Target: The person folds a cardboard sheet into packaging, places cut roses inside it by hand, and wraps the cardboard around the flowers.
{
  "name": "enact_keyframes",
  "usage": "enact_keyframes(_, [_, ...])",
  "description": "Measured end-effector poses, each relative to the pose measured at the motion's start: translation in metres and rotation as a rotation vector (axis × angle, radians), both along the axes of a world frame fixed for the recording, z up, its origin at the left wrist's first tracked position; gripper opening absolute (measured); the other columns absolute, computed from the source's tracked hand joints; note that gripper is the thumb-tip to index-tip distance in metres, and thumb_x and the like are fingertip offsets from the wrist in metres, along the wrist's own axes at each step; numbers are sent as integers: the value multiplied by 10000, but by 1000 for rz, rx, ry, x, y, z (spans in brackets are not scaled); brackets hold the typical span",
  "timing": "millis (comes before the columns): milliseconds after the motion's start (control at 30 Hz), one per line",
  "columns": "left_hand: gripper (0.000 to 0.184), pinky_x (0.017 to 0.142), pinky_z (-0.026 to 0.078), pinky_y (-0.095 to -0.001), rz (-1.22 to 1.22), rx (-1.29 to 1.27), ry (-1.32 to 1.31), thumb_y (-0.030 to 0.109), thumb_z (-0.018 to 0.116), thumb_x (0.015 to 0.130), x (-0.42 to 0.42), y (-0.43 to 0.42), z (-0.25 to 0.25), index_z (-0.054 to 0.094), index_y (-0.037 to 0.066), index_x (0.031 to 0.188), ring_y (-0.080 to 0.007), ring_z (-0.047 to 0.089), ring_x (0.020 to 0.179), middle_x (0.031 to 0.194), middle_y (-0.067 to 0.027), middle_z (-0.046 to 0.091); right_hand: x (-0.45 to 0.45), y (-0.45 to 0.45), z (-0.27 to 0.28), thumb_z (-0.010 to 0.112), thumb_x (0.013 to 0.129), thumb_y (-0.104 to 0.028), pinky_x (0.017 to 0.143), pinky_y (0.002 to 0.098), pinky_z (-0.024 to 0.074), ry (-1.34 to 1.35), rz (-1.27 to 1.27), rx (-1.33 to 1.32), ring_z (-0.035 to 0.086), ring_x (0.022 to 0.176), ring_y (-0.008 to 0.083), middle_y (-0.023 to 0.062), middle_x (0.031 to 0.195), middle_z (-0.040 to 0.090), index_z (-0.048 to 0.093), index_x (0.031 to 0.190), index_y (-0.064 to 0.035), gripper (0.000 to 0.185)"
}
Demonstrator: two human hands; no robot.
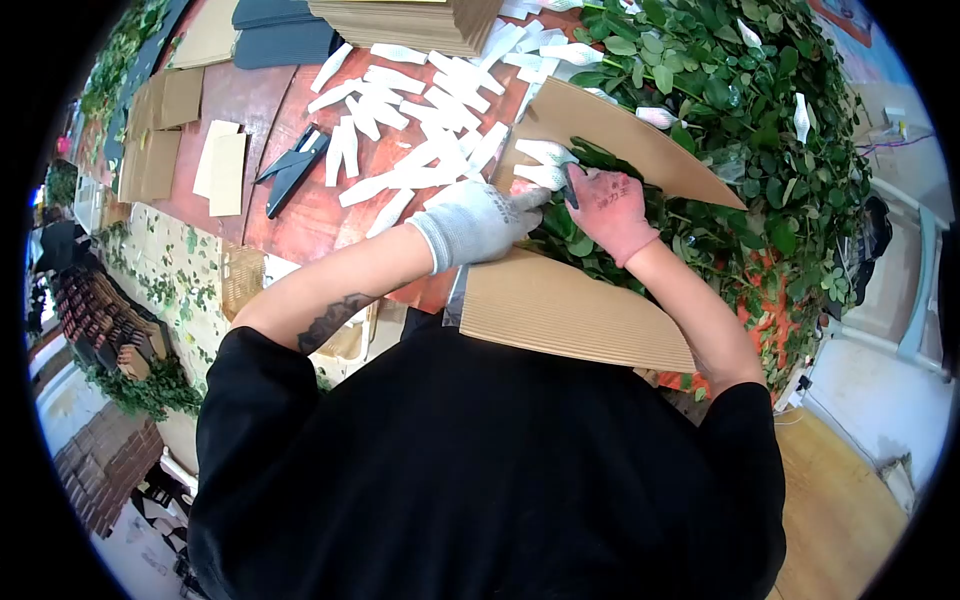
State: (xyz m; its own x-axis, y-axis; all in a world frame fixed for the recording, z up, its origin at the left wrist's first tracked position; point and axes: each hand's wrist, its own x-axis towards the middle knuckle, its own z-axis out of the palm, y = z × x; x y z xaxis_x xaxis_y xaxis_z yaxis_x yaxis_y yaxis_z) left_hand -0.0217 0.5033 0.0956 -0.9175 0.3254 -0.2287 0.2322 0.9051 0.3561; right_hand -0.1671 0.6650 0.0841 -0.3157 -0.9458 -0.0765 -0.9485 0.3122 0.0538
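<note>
Two buds (545, 152) at the fingertips of the left hand (490, 220) and right hand (610, 208)

Position. The buds lie one beyond the other at the left end of the upper card (640, 145). Their long axes run roughly crosswise; the bulged ends face right, toward the right hand, and the narrow ends face left. The lower bud is the nearer to the person. The left fingertips are just below it and the right fingertips are at its bulged end, so both hands are about equally near.

State of grip. Left: fingers curled and drawn together; whether they pinch the lower bud or a stem cannot be told. Right: fingers bent inward, with a dark part at the tips; whether this is glove or tool, and whether anything is pinched, cannot be told.

Materials. The buds are white, bulbous and finely patterned. The left glove (460, 238) is pale knit with darker marks; the right glove (630, 225) is faded red. The lower card (570, 310) is tan, with parallel ribs and a curved edge. Broad green leaves (700, 80) crowd the right side. Narrow, tapered white sleeves (362, 118) lie scattered over the reddish worktop (310, 225), near a black tool (297, 172).
</note>
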Motion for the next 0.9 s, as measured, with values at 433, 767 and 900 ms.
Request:
enact_keyframes(433, [280, 791, 492, -378, 252, 294, 280, 192, 596, 821, -17, -29, -7, 608, 113, 1089, -285, 607, 924, 1089, -92, 604, 13, -5, -7, 491, 818, -140, 527, 304, 481, 81, 67, 40, 628, 679, 211, 89, 827, 606, 586, 1005, -69, 222])
enact_keyframes(767, [247, 718, 485, -387, 319, 259, 296, 144, 598, 787, -31, -39, -25, 637, 109, 1029, -304, 614, 811, 900, -110, 625, 9, 2, -9, 453, 842, -128, 579, 331, 494, -64, -33, 66, 633, 738, 230, 112, 893, 619, 549, 1137, -41, 322])
enact_keyframes(900, [197, 715, 480, -387, 388, 160, 308, 94, 588, 763, -22, -57, -15, 634, 69, 952, -298, 609, 806, 870, -103, 625, 8, 7, -19, 451, 849, -124, 550, 323, 492, -20, 3, -110, 636, 690, 242, 102, 854, 632, 551, 1111, -34, 295])
